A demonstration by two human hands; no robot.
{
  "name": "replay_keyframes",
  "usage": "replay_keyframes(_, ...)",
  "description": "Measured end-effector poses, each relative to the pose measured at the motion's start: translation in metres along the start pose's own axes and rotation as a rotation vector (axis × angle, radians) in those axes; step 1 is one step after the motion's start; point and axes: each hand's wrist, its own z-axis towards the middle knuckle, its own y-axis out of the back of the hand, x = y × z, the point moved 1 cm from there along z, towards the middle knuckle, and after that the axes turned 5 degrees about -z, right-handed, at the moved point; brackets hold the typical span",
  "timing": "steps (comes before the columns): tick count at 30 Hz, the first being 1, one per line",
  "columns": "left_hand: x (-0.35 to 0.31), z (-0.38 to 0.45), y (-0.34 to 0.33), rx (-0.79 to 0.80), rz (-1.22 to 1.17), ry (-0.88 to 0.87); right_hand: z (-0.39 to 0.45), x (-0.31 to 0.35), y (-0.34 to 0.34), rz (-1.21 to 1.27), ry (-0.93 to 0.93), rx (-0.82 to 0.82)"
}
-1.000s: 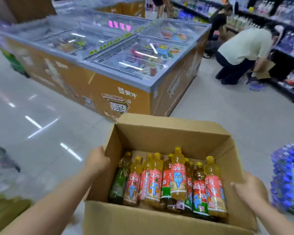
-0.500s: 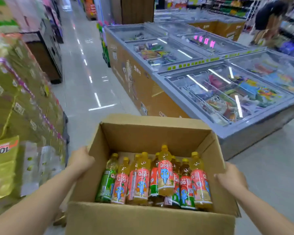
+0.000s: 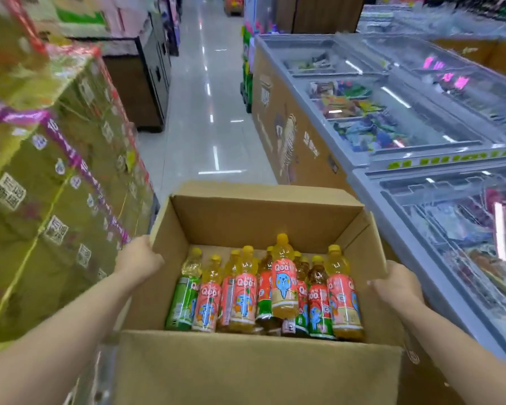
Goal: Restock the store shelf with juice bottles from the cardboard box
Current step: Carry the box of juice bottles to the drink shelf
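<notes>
Along the left of the frame you have a tall stack of shrink-wrapped yellow-green cartons (image 3: 56, 176) bound with purple tape, blurred, rising just beside your left arm. Beyond it in the upper left stands a dark brown shelving unit (image 3: 140, 92).

Your left hand (image 3: 138, 258) grips the left wall of the open brown cardboard box (image 3: 257, 372), fingers curled over its top edge. The box fills the lower middle of the frame, its flaps folded outward. Inside it lie the yellow-capped juice bottles (image 3: 263, 290) with pink, red and green labels, packed side by side against the near wall, caps pointing away from you; one bottle rests on top of the others near the middle. The far part of the box floor is bare cardboard.

Above the box, a glossy pale tiled aisle floor (image 3: 211, 112) runs up the middle of the frame between the cartons and the freezers.

Your right hand (image 3: 398, 290) holds the box's right wall, fingers wrapped over the rim. Just beside that hand and arm, filling the right of the frame, a row of glass-topped chest freezers (image 3: 421, 135) with tan printed sides stands close against the box's right flap.
</notes>
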Motion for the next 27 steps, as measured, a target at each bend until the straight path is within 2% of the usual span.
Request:
replay_keyframes(14, -0.114, 0.377, 0.027, -0.054, 0.009, 0.224, 0.359, 0.338, -0.021, -0.042, 0.251, 0.09)
replay_keyframes(19, -0.157, 0.542, 0.043, -0.056, 0.009, 0.228, 0.476, 0.473, -0.026, -0.075, 0.26, 0.11)
replay_keyframes(23, -0.2, 0.689, 0.057, -0.05, 0.014, 0.184, 0.581, 0.574, -0.036, -0.063, 0.253, 0.08)
replay_keyframes(27, -0.25, 0.826, 0.075, -0.054, -0.02, 0.217, 0.69, 0.678, -0.035, -0.085, 0.247, 0.042)
